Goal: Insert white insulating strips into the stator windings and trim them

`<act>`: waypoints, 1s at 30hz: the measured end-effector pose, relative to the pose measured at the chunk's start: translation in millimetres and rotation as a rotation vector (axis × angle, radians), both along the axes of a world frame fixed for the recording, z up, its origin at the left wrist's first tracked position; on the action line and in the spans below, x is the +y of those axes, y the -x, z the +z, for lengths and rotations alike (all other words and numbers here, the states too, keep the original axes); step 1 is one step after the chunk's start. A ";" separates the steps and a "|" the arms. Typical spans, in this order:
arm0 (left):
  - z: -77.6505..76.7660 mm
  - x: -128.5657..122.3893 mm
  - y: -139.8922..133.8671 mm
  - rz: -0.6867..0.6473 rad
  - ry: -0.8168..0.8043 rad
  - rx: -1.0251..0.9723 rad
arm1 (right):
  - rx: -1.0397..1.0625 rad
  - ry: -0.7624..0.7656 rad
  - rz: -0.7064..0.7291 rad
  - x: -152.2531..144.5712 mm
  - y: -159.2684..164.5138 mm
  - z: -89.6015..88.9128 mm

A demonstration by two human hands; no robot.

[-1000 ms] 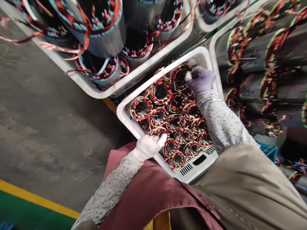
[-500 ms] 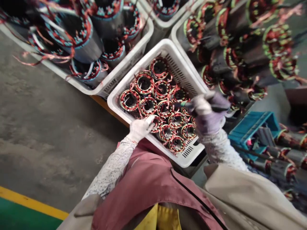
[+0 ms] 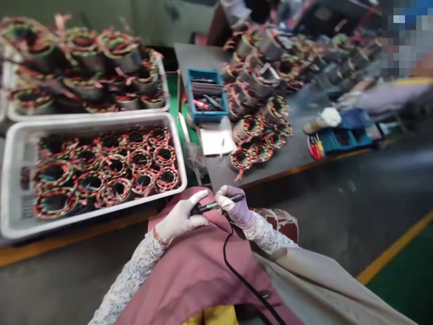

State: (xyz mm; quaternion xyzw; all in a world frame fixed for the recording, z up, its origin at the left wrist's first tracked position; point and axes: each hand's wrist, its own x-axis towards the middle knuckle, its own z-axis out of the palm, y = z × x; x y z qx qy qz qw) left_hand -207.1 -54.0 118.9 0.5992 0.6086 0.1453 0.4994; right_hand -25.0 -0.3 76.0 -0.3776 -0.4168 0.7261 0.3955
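In front of the pink apron, my gloved left hand [image 3: 181,215] is around the dark left end of a black marker pen [image 3: 209,207]. Light green marks show on the pen's barrel. My right hand [image 3: 235,207], in a white and lilac glove, is closed around the pen's other part, and a dark tip sticks out past the fingers. The exact grip of the left fingertips is partly hidden. Left of my hands stands a white plastic crate [image 3: 181,155], filled with upright motor stators [image 3: 117,192] with red windings.
Another crate [image 3: 165,97] of stators stands behind. On the grey table [image 3: 216,171] are a blue bin [image 3: 190,101] of tools, white paper [image 3: 214,140] and more stators [image 3: 250,128]. Red-handled pliers [image 3: 315,146] lie farther right. Another person's sleeve [image 3: 389,101] reaches in there.
The view has swung right, toward the table. My left hand has left the stators, and my right hand has brought the pen from over the crate to my front, where both hands meet.
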 end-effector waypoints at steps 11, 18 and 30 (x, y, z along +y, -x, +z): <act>-91.5 91.0 -202.4 0.275 -0.063 0.001 | -0.051 -0.015 -0.507 -5.8 -121.2 -104.8; -120.0 174.8 -218.5 0.189 -0.146 0.200 | -0.407 -0.015 -0.824 60.2 -219.1 -164.0; -202.9 238.0 -263.8 0.598 0.067 1.087 | -1.413 -0.325 0.195 387.9 -334.4 -315.5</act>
